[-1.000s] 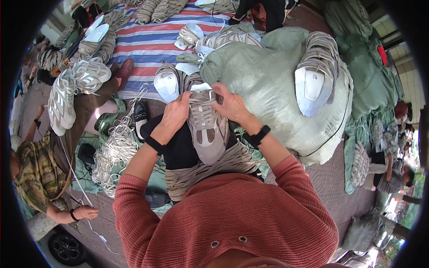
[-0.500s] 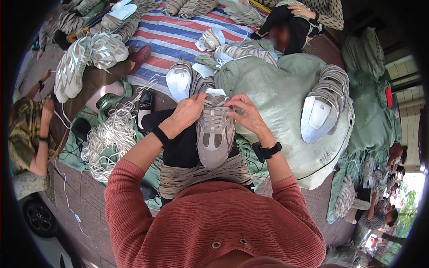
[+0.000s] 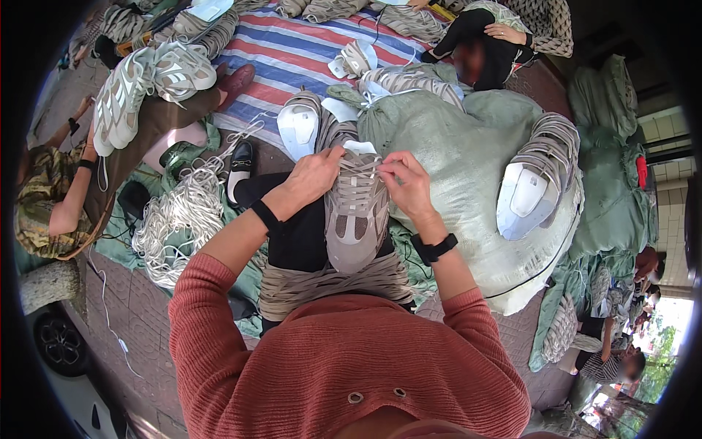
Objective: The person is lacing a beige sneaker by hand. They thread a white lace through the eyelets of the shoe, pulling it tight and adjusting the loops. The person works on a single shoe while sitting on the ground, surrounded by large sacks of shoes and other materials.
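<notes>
A taupe sneaker upper [image 3: 356,228] rests over my lap, toe toward me, with flat laces [image 3: 356,186] crossing its front. My left hand [image 3: 313,178] is closed on the upper's left edge near the top eyelets, its fingertips partly hidden. On the other side, my right hand [image 3: 406,183] pinches thumb against fingers at the upper right eyelets, on what looks like a lace end. A pale tongue piece [image 3: 360,147] sticks up at the far end. Across my thighs lies a bundle of taupe laces [image 3: 329,293].
A large pale green sack [image 3: 453,161] stands at my right, with nested uppers [image 3: 530,183] on it. A white cord heap [image 3: 183,212] lies left. More uppers [image 3: 300,124] sit ahead, by a striped tarp [image 3: 256,58]. Co-workers [image 3: 55,197] sit at left and far right.
My right hand's fingers have drawn closer together at the eyelets. My left hand keeps its place on the upper. The whole view has shifted slightly.
</notes>
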The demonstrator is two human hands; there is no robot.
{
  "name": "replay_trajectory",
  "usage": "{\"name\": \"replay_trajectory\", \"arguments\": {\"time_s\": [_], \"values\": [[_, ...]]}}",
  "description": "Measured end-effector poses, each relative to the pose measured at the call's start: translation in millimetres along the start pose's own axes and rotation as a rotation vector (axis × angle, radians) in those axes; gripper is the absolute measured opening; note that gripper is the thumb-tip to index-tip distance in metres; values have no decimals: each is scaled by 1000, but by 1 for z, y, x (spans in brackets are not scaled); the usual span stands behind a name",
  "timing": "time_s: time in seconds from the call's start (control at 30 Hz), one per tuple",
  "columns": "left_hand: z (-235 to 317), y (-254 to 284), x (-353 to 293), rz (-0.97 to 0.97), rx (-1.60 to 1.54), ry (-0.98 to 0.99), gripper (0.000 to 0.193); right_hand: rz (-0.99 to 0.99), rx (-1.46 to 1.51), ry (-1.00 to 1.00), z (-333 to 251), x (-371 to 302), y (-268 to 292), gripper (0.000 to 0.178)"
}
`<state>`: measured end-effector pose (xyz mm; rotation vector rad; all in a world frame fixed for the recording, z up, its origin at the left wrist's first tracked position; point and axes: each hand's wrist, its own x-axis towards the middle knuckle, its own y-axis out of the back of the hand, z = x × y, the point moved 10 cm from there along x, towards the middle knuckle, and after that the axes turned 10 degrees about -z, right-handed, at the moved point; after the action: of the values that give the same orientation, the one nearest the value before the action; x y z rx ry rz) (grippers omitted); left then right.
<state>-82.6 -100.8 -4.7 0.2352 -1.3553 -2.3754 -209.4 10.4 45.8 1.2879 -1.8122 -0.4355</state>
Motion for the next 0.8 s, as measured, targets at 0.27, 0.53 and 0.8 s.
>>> {"name": "replay_trajectory", "arguments": {"time_s": [0.27, 0.53, 0.8], "values": [[1, 1, 0, -1, -2, -5, 33, 111, -290, -66, -3, -10, -14, 18], [4, 2, 0, -33, 0, 16, 32, 213, -288, -76, 7, -20, -17, 15], [8, 2, 2, -7, 8, 18, 29, 58, -25, -356, 12, -23, -24, 40]]}}
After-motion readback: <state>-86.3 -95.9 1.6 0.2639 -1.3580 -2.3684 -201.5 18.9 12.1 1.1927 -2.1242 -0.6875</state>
